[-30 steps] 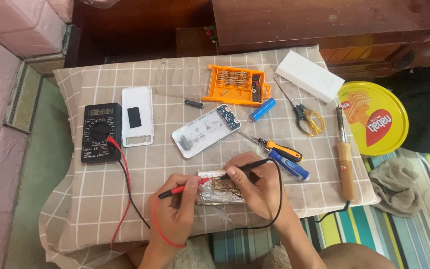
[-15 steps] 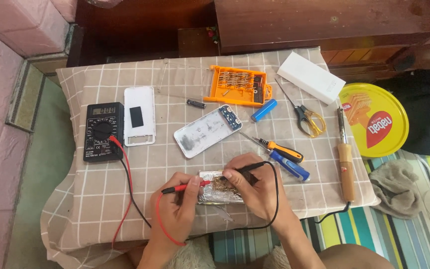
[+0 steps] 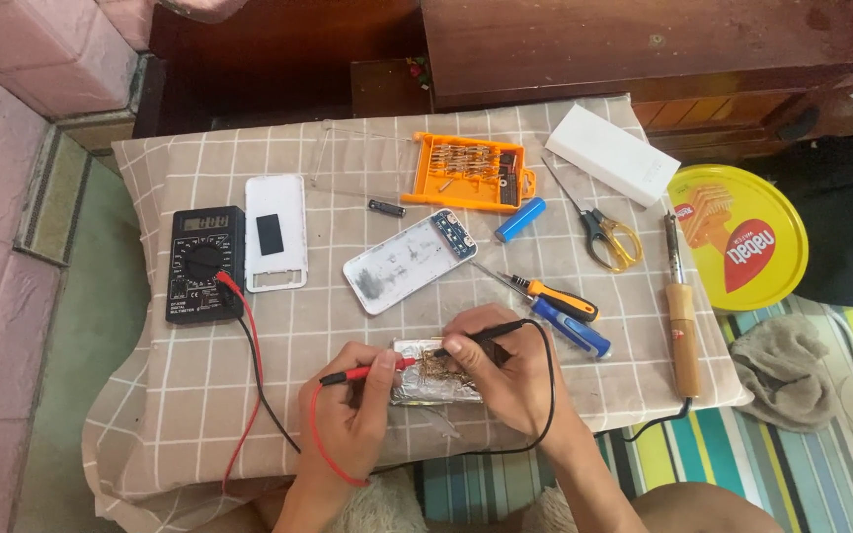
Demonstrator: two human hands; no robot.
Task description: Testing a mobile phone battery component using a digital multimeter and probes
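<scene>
Checked beige cloth (image 3: 249,415) spread over a low table, dark wooden furniture behind, pink tiled floor to the left. Near the front edge, a foil-wrapped pack (image 3: 433,373) lying flat on the cloth, with tangled copper-coloured wiring on top. Left hand (image 3: 352,415) pinching a red probe (image 3: 367,371) between thumb and fingertips, tip aimed right onto the pack. Right hand (image 3: 505,370) closed around a black probe (image 3: 486,333), tip pressed down on the same pack — the 2 tips close together over the wiring. Red and black leads running back to a black multimeter (image 3: 205,263) at the left. Just beside it, a white case half (image 3: 275,233); further right, another white case half with a small circuit board (image 3: 410,261). Beyond — an orange bit set (image 3: 471,174), a blue cylindrical cell (image 3: 520,219), scissors (image 3: 599,227), 2 screwdrivers (image 3: 560,311), a wooden-handled soldering iron (image 3: 681,316), a white box (image 3: 612,154) and a round yellow tin lid (image 3: 737,237).
</scene>
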